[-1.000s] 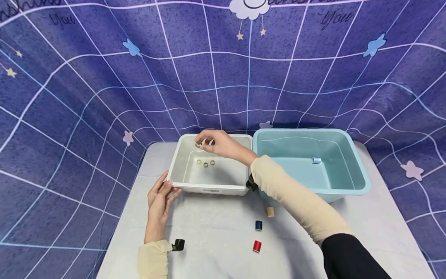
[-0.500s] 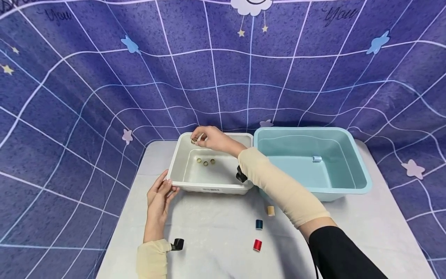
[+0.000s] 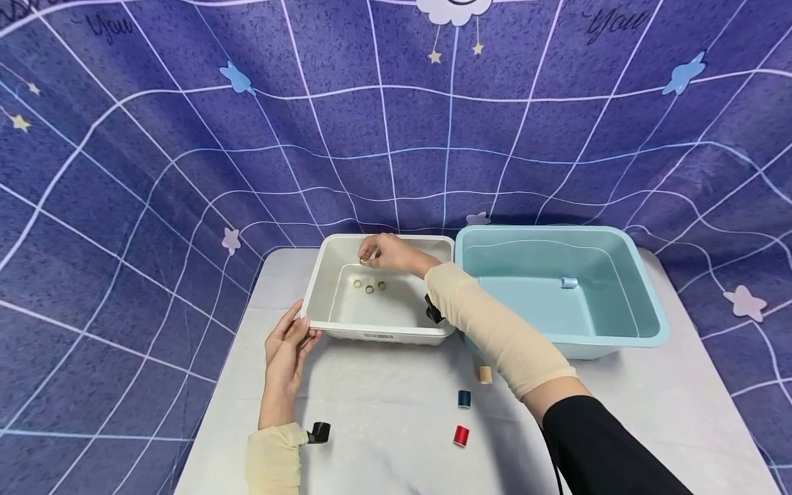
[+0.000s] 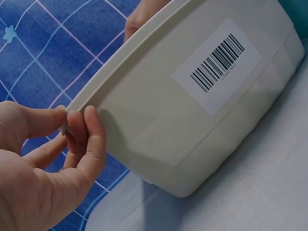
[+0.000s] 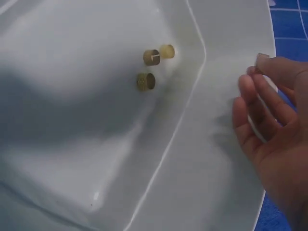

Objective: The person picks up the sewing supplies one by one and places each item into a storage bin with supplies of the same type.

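Note:
In the head view my right hand (image 3: 399, 254) is over the far left part of the white plastic bin (image 3: 377, 330), pinching a small brass ring thimble (image 3: 363, 260) between thumb and fingers. The right wrist view barely shows that thimble behind the fingertips. Three more brass ring thimbles lie on the bin's floor; one (image 5: 143, 82) shows a dimpled surface in the right wrist view. My left hand (image 3: 286, 357) grips the bin's near left corner. In the left wrist view its thumb and curled fingers (image 4: 96, 127) pinch the rim.
A light blue bin (image 3: 559, 339) stands right against the white one, with a pale blue thread spool (image 3: 568, 282) inside. On the table before them lie beige (image 3: 485, 375), dark blue (image 3: 464, 399) and red (image 3: 460, 436) thread spools. A patterned purple cloth (image 3: 408, 124) hangs behind.
My right hand, keeping the ring thimble pinched, shifts a little left and then back right and slightly nearer. My left hand stays on the bin's corner.

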`<state>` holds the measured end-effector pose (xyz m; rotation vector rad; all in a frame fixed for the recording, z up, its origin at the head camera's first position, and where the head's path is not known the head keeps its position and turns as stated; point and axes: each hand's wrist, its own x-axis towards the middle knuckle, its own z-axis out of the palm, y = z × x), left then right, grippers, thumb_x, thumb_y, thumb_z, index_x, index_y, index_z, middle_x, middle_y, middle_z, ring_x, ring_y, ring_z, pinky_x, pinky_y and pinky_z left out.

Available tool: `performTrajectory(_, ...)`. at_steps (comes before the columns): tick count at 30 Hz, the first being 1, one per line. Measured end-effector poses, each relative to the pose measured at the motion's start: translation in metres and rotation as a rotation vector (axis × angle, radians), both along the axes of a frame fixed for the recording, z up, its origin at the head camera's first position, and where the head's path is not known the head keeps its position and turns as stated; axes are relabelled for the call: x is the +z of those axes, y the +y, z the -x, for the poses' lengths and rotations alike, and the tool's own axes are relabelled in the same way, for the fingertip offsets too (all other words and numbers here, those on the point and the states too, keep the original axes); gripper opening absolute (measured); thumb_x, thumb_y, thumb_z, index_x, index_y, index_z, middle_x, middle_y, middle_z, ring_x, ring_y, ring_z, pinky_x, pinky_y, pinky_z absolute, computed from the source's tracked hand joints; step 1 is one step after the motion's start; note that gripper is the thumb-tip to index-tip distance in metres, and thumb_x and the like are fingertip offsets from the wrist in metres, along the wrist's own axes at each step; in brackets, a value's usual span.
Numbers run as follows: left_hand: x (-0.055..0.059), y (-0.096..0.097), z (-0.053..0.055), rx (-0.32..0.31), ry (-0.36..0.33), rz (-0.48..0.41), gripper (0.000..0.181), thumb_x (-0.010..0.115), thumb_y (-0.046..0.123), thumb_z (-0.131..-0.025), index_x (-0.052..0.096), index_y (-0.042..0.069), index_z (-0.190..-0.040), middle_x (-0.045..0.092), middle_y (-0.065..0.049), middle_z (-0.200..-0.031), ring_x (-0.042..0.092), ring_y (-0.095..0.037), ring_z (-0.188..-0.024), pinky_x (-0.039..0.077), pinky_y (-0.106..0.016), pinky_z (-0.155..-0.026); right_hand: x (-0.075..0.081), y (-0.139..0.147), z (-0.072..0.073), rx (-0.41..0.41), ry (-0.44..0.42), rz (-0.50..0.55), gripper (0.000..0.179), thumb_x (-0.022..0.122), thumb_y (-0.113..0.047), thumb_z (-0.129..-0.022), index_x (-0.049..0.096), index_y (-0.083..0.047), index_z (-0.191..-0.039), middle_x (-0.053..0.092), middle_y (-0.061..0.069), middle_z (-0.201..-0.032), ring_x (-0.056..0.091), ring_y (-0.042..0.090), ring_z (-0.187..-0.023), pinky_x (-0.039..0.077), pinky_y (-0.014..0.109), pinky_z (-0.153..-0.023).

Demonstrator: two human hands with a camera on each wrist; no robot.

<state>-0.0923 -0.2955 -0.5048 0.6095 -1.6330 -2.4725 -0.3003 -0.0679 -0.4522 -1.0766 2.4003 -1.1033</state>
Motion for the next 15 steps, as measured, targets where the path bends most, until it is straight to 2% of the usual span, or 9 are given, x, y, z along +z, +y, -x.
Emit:
performTrajectory(3, 0.0, 0.0, 0.0, 0.002, -0.006, 0.013, 0.053, 0.06, 0.004, -0.105, 0.049, 0.011, -0.156, 0.059, 0.001, -0.102, 0.065, -0.005, -0.079, 0.063, -0.02, -0.081, -0.002, 0.002, 0.001, 0.008, 0.004, -0.041, 0.019, 0.07, 0.004, -0.092, 0.072, 0.002, -0.111, 0.076, 0.018, -0.11, 0.072, 0.029, -0.107, 0.057, 0.032, -0.098)
performTrajectory(7, 0.0, 0.001, 0.0, -0.003, -0.009, 0.03, 0.053, 0.061, 0.007, -0.105, 0.049, 0.012, -0.156, 0.059, 0.002, -0.104, 0.067, -0.006, -0.083, 0.062, -0.019, -0.082, -0.006, 0.004, 0.003, 0.004, 0.025, -0.157, 0.019, 0.069, 0.003, -0.091, 0.073, 0.0, -0.109, 0.077, 0.015, -0.109, 0.072, 0.026, -0.107, 0.056, 0.03, -0.098)
performTrajectory(15, -0.001, 0.002, -0.003, 0.015, -0.052, 0.091, 0.051, 0.064, 0.012, -0.104, 0.054, 0.019, -0.153, 0.058, 0.008, -0.095, 0.06, -0.006, -0.082, 0.059, -0.018, -0.068, -0.011, 0.008, 0.004, 0.039, 0.093, -0.324, 0.015, 0.072, 0.0, -0.087, 0.077, -0.003, -0.1, 0.076, 0.01, -0.102, 0.065, 0.018, -0.094, 0.056, 0.029, -0.093)
